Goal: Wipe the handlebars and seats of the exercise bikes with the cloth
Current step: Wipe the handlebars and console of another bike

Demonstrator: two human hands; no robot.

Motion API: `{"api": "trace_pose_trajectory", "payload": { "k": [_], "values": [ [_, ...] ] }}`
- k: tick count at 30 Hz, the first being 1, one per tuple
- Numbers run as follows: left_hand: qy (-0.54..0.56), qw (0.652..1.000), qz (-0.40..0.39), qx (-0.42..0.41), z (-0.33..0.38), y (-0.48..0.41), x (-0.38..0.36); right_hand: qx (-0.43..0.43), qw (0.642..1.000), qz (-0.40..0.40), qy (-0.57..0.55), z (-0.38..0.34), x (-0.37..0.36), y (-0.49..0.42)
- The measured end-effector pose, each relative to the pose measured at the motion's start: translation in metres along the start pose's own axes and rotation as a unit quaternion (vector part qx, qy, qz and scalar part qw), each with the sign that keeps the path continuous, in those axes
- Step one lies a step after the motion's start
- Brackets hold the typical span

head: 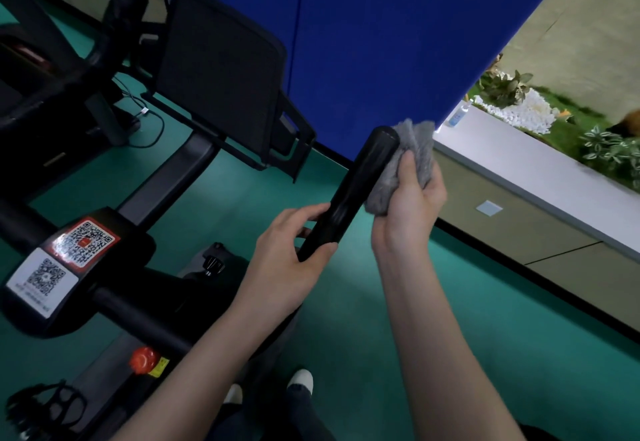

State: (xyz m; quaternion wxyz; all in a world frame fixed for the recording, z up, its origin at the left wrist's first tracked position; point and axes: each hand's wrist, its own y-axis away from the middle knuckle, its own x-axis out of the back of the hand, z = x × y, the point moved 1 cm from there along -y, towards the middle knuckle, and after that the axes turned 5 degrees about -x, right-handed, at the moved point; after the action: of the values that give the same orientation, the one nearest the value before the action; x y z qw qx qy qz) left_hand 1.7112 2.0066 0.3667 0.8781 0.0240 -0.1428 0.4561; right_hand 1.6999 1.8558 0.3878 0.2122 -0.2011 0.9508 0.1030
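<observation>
Far left, the exercise bike's black frame (114, 309) carries two QR-code stickers (83, 239), with a red knob (143, 359) below them and a strapped pedal (41, 406) down in the corner. Above sits a dark, tilted screen panel (221, 73) on its stalk, over a green floor (381, 336). Centre frame now: the left hand (287, 250) grips the lower end of the black handlebar (356, 187), fingers curled over the top and thumb tucked beneath. The bar angles up and to the right, its rounded tip in front of a blue partition (363, 42). Right beside it, the right hand (412, 205) clutches the grey cloth (415, 149), bunched in the fingers and pressed against the bar's right side near the upper end, thumb lying across the fabric. Below, two light shoe tips (301, 380) show between the forearms. Further right, a pale table (519, 166) holds a small clear bottle (457, 114), with leafy plants (505, 87) and white pebbles (530, 111) behind it.
</observation>
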Motion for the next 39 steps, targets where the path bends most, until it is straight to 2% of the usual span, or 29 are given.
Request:
{"api": "trace_pose_trajectory", "payload": {
  "k": [2,4,6,9,13,15,18,21,25,27,29,31,35,39],
  "values": [
    [0.006,1.000,0.002,0.000,0.000,0.000,0.000,0.053,0.995,-0.038,0.070,-0.013,-0.005,-0.013],
    [0.013,1.000,0.003,0.002,-0.001,0.000,0.000,0.118,0.966,-0.100,0.209,-0.027,-0.004,-0.025],
    [0.015,1.000,0.003,0.004,-0.002,0.001,0.000,0.182,0.906,-0.185,0.333,-0.043,-0.002,-0.035],
    [0.013,1.000,0.003,0.003,-0.002,0.000,0.000,0.220,0.827,-0.307,0.418,-0.062,-0.001,-0.040],
    [0.016,1.000,0.005,0.003,-0.002,-0.001,0.000,0.299,0.717,-0.379,0.503,-0.072,-0.010,-0.035],
    [0.015,1.000,0.005,0.004,-0.003,-0.001,0.000,0.269,0.701,-0.392,0.532,-0.075,-0.021,-0.041],
    [0.017,1.000,0.001,0.006,-0.004,-0.001,0.000,0.158,0.715,-0.383,0.563,-0.082,-0.036,-0.057],
    [0.018,1.000,-0.002,0.007,-0.005,0.000,0.000,0.072,0.750,-0.396,0.525,-0.083,-0.034,-0.066],
    [0.012,1.000,-0.007,0.008,-0.005,0.000,0.000,0.078,0.810,-0.383,0.438,-0.074,-0.017,-0.064],
    [0.009,1.000,-0.009,0.007,-0.005,0.000,0.000,0.053,0.849,-0.365,0.378,-0.067,-0.011,-0.065],
    [0.008,1.000,-0.009,0.008,-0.004,0.000,0.000,-0.021,0.894,-0.345,0.286,-0.058,-0.004,-0.069],
    [0.008,1.000,-0.009,0.008,-0.004,0.000,0.000,-0.109,0.919,-0.326,0.190,-0.047,0.000,-0.071],
    [0.008,1.000,-0.006,0.009,-0.004,0.001,0.001,-0.225,0.921,-0.309,0.077,-0.024,0.008,-0.068],
    [0.006,1.000,0.000,0.014,-0.003,0.000,0.001,-0.256,0.912,-0.317,0.031,-0.004,0.015,-0.062]
  ]
}}
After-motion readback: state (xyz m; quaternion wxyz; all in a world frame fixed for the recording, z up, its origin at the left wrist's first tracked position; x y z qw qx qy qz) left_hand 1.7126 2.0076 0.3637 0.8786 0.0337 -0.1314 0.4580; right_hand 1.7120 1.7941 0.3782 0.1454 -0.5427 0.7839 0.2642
